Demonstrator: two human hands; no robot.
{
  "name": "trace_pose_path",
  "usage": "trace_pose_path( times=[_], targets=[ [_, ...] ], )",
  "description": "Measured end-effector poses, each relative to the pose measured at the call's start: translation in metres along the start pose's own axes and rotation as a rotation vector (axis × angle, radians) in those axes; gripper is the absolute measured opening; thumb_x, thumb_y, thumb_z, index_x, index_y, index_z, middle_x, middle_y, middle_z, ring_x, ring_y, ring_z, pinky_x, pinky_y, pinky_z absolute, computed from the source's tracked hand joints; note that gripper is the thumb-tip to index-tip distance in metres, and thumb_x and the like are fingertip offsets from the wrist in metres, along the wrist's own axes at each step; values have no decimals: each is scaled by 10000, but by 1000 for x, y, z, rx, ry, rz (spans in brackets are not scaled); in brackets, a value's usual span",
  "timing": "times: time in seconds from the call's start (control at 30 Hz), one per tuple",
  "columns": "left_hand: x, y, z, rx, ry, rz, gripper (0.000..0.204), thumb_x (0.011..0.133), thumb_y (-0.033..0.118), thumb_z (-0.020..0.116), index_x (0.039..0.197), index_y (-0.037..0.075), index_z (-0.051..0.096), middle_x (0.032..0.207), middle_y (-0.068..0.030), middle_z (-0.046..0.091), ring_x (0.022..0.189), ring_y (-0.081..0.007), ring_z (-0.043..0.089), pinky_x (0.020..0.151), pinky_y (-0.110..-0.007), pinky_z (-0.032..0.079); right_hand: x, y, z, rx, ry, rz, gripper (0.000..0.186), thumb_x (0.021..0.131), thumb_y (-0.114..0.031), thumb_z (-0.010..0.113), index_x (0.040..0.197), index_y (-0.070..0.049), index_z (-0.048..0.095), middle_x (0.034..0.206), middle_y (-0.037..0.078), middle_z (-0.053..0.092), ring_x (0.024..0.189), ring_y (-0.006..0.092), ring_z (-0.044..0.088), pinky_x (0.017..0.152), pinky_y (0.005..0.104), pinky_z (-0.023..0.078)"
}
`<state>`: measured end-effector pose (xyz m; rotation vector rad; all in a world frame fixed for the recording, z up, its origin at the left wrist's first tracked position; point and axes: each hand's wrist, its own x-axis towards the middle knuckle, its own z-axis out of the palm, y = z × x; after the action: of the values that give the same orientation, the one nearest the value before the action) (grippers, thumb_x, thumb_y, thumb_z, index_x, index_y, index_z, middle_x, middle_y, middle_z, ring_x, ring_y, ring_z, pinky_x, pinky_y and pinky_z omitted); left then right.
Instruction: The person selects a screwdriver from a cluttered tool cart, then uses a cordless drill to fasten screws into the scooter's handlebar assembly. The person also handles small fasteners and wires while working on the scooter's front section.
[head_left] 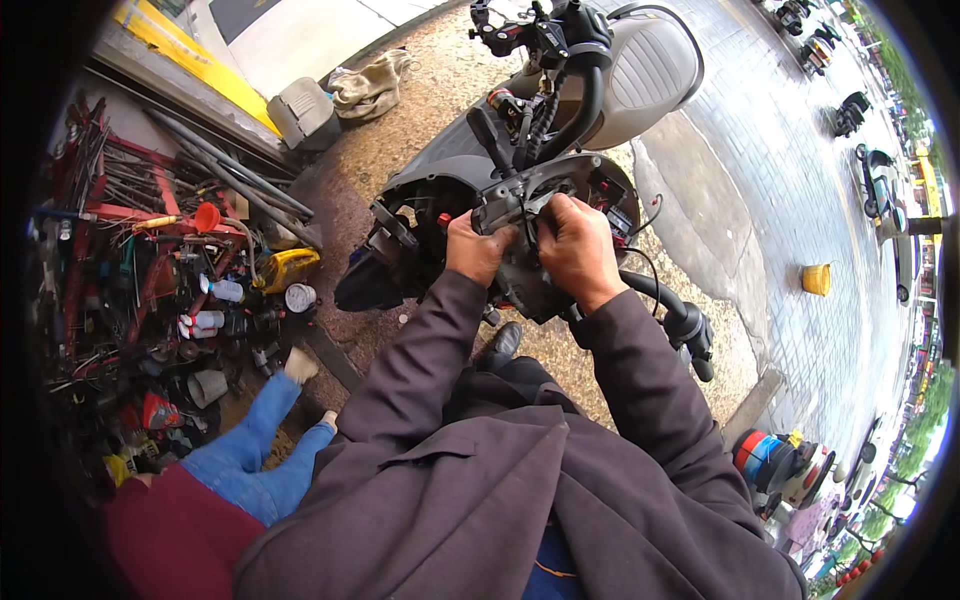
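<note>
A scooter with its front panels off stands before me, its seat [655,60] beyond the bars. Both my hands are at its opened front housing [430,180], where wires and connectors lie bare. My left hand [478,250] is closed on the edge of a grey plastic part [497,208], thumb pointing inward. Close beside it, my right hand [580,248] is closed with its fingers curled in. What the right fingers pinch is hidden; a thin black cable [527,212] runs next to them. A handlebar grip [690,340] sticks out below my right forearm.
At the left, tools, red metal racks [160,190], spray cans [222,290] and a yellow jug [290,268] crowd the ground. A person in blue jeans [250,440] is close by at lower left. A yellow bucket [816,279] stands on the paving at right, with parked scooters farther off.
</note>
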<state>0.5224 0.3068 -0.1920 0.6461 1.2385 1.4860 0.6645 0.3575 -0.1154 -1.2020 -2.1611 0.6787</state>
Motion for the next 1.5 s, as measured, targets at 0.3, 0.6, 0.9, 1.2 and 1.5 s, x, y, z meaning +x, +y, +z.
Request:
trace_pose_path(
  times=[0.3, 0.6, 0.9, 1.2, 1.5],
  targets=[
    [-6, -3, 6, 304, 141, 310, 378, 784, -2, 723, 1127, -45, 570, 963, -86, 720, 844, -153, 685, 793, -289, 545, -1, 0, 0, 26, 29, 6, 107, 826, -48, 640, 827, 1, 544, 785, 219, 597, 762, 447, 615, 664, 504, 501],
    [0, -1, 0, 40, -9, 105, 256, 801, -43, 692, 1054, -6, 679, 964, -24, 720, 827, -82, 644, 755, -247, 524, 1, 0, 1, 37, 41, -13, 105, 822, -32, 650, 835, 5, 552, 779, 218, 593, 743, 445, 601, 642, 481, 482],
    [2, 7, -5, -128, -87, -90, 212, 786, -25, 693, 991, 12, 733, 921, 5, 716, 807, -66, 626, 733, -244, 511, 7, -4, 6, -65, 6, -33, 119, 823, -32, 653, 821, 7, 541, 787, 219, 581, 761, 453, 596, 650, 486, 482],
    [2, 14, -10, -200, -163, -179, 254, 802, -15, 690, 1055, 4, 705, 939, -19, 715, 819, -97, 651, 759, -260, 533, 7, -3, 12, -99, -43, 40, 110, 840, -72, 671, 868, 9, 602, 816, 233, 623, 782, 455, 614, 671, 488, 489],
    [8, 7, -19, -217, -233, -209, 300, 831, 8, 646, 1129, -10, 675, 1013, -66, 720, 884, -150, 687, 811, -282, 548, 3, -6, 9, -26, -39, 58, 118, 832, -53, 634, 914, 16, 585, 854, 243, 631, 824, 458, 630, 725, 514, 505]
  ],
)
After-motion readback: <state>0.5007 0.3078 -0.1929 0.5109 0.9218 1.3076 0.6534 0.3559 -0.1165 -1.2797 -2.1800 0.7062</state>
